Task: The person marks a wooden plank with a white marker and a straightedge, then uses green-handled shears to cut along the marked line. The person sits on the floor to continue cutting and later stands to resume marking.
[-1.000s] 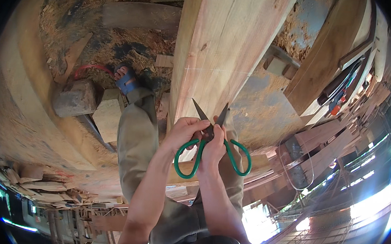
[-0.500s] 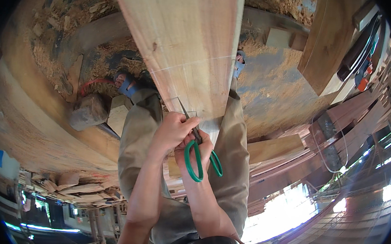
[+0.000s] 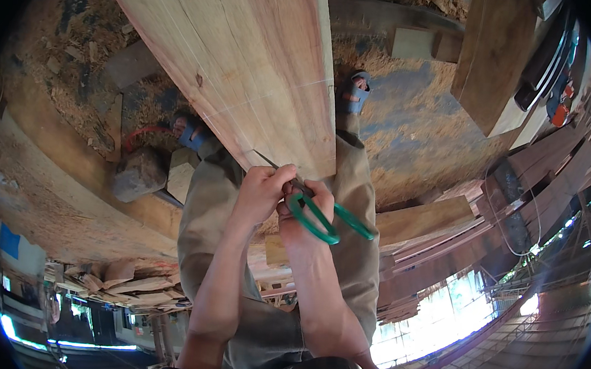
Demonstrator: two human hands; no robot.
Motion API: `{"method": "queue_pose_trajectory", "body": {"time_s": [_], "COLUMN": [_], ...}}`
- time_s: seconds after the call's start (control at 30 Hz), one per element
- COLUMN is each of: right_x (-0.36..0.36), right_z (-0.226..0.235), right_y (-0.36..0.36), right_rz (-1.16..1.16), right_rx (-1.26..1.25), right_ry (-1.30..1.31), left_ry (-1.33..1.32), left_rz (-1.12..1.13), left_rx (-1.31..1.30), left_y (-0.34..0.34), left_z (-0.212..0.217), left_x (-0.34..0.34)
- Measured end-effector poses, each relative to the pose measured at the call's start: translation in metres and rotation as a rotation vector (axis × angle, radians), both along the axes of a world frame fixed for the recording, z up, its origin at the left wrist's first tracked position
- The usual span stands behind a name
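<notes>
A pair of scissors (image 3: 315, 219) with green loop handles is between my hands, its slim dark blades slanting up and left. My left hand (image 3: 263, 194) is closed at the blades, thumb across them. Wrapped round the pivot end is my right hand (image 3: 310, 210), with the green loops sticking out over its wrist to the right. Whether something small is pinched between the fingers is hidden. Just beyond my hands lies the near end of a long, pale wooden plank (image 3: 249, 70), with a knot and thin drawn lines across it.
My sandalled feet (image 3: 356, 92) stand on either side of the plank. Sawdust (image 3: 412, 110) covers the floor. Wood blocks (image 3: 140, 172) lie left, a thick timber (image 3: 496, 61) and dark tools (image 3: 551, 66) at far right. Stacked boards (image 3: 429, 250) stand behind on the right.
The plank and its far end have shifted left in the view. The scissors have turned, their handles swinging right and up and their tip dipping left. Both hands stay close together.
</notes>
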State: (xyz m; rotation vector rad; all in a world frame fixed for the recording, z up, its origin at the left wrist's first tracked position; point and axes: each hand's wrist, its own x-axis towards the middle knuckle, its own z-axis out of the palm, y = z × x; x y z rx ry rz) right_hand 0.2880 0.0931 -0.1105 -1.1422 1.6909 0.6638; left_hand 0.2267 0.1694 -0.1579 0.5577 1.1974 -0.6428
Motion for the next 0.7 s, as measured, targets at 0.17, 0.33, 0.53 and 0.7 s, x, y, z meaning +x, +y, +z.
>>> {"method": "queue_pose_trajectory", "body": {"time_s": [0.17, 0.33, 0.53, 0.7], "right_x": [0.02, 0.013, 0.015, 0.003], "right_z": [0.005, 0.014, 0.023, 0.02], "right_y": [0.047, 0.082, 0.108, 0.114], "right_rz": [0.503, 1.176, 1.648, 1.805], "right_rx": [-0.197, -0.165, -0.241, -0.224], "right_ry": [-0.138, -0.296, -0.355, -0.467], "left_ry": [0.052, -0.013, -0.151, -0.249], "left_rz": [0.485, 0.956, 1.231, 1.238], "left_rx": [-0.233, -0.392, -0.681, -0.718], "left_y": [0.006, 0.011, 0.015, 0.014], "left_z": [0.002, -0.002, -0.005, -0.008], "left_x": [0.0, -0.017, -0.028, -0.041]}}
